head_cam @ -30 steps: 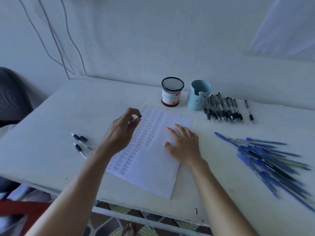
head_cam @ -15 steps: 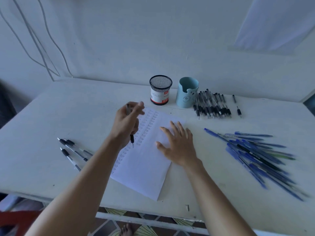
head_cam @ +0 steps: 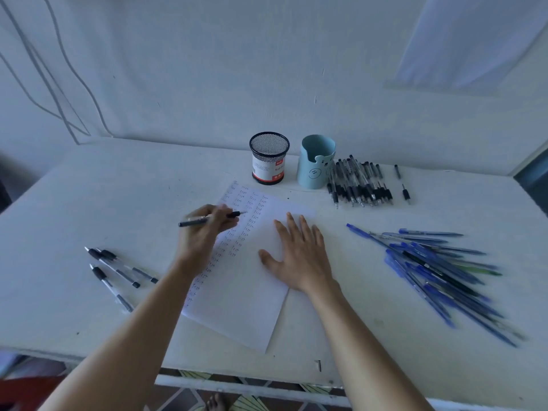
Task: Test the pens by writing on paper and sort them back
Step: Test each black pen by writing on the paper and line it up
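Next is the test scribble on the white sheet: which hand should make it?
Left. The left hand grips the black-gripped pen, its tip over the white paper sheet. The right hand lies flat on the sheet, holding nothing.

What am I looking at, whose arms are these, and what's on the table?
No machine: a person's bare arms, filmed by a camera worn on the head, looking down. The left hand grips a black pen, tip over a sheet of paper with rows of "test". The right hand lies flat on it. On the white table: three black pens at left, a mesh cup, a light blue holder, a row of black pens, a heap of blue pens.
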Demonstrator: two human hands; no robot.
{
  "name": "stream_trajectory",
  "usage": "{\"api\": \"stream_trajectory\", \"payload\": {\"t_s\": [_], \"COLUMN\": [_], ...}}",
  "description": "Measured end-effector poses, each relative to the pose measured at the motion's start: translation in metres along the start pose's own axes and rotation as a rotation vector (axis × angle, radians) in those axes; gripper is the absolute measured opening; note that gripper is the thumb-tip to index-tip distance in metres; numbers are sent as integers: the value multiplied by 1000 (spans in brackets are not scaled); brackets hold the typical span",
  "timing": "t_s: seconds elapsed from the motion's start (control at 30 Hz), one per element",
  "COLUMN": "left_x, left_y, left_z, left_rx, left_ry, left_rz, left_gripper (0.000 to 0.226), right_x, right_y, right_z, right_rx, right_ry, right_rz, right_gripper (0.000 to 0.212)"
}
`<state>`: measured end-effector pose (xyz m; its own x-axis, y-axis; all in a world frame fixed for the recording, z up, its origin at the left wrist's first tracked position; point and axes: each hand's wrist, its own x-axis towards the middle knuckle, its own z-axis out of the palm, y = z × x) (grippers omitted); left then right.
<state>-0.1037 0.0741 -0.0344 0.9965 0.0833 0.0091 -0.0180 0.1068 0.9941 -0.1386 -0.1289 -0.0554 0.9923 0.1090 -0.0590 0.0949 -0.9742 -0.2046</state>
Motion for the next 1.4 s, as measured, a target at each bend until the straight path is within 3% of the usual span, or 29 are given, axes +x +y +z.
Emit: {"api": "stream_trajectory", "payload": {"t_s": [0.03,0.13,0.27,0.4,0.6,1.4], "left_x": [-1,-1,-1,-2,1,-3], "left_y": [-1,0,4,0,-4,-4], "left_z": [-1,-3,-3,-5,-8,-3], "left_rx": [108,304,363,384,564,614], "left_ry": [-2,9,-18,33,-21,-67], "left_rz": [25,19,10,-25,38,100], "left_gripper": [19,28,25,41,25,27], "right_x": [0,1,1,2,2,2], "right_y": [-1,-1,0,0,0,0], "right_z": [0,1,0,2,2,2], "right_rx": [-1,-4,1,0,11,25], "right_ry": [4,9,19,16,13,16], "right_rz": [2,5,5,9,12,15], "right_gripper": [90,88,80,81,81,84]}}
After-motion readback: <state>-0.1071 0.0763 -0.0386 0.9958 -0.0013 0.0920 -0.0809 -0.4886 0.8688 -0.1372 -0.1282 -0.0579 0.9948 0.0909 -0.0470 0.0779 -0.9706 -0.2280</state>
